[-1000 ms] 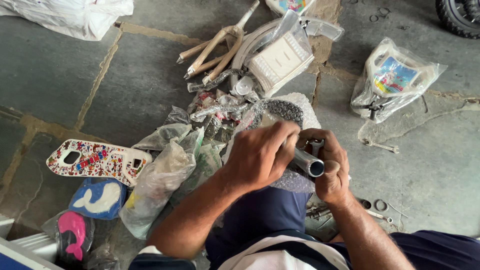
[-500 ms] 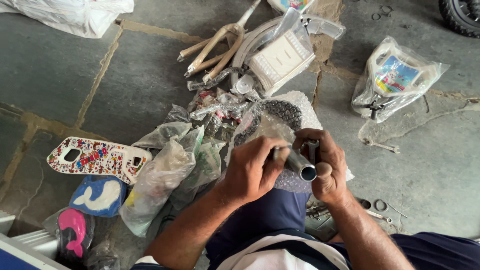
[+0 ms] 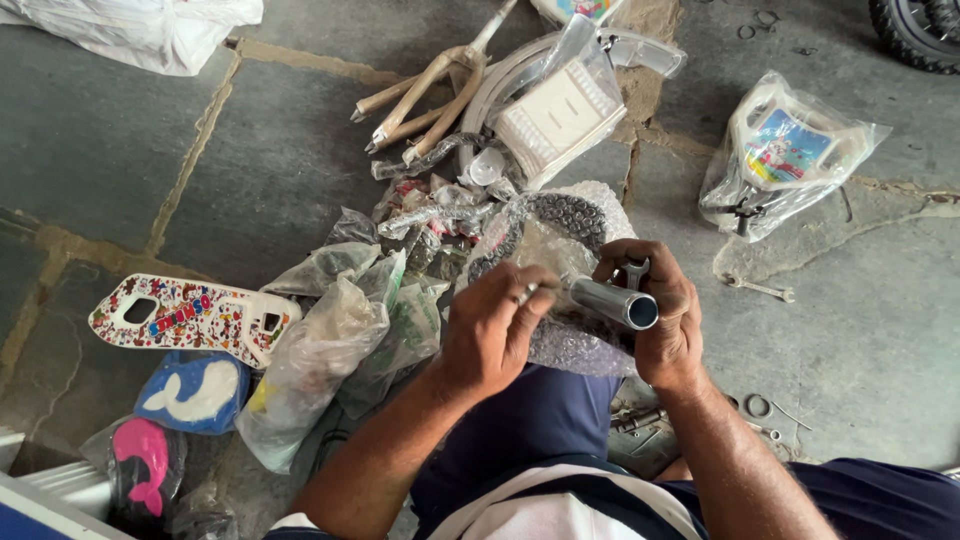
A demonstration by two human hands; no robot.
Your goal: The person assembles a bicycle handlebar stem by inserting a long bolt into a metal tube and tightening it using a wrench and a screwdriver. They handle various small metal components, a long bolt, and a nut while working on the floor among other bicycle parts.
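My right hand (image 3: pixel 660 310) grips a short shiny metal tube (image 3: pixel 612 302) with its open end turned toward me. My left hand (image 3: pixel 495 325) is closed just left of the tube, pinching a small silvery part (image 3: pixel 527 293) at the tube's far end. Both hands hover over a bubble-wrapped bundle (image 3: pixel 560 235) holding a dark knobbly piece, above my blue-clad lap.
Clear plastic bags of parts (image 3: pixel 320 340) lie left of my hands. A cream fork (image 3: pixel 430 90), white wrapped basket (image 3: pixel 555 110) and bagged white plate (image 3: pixel 785 150) lie farther out. Patterned plate (image 3: pixel 185 315), wrench (image 3: pixel 760 290), rings (image 3: pixel 757 405) and a tyre (image 3: pixel 920 30) rest on the stone floor.
My left hand has slid off the tube to its left end, uncovering the tube. My right hand keeps its hold on it.
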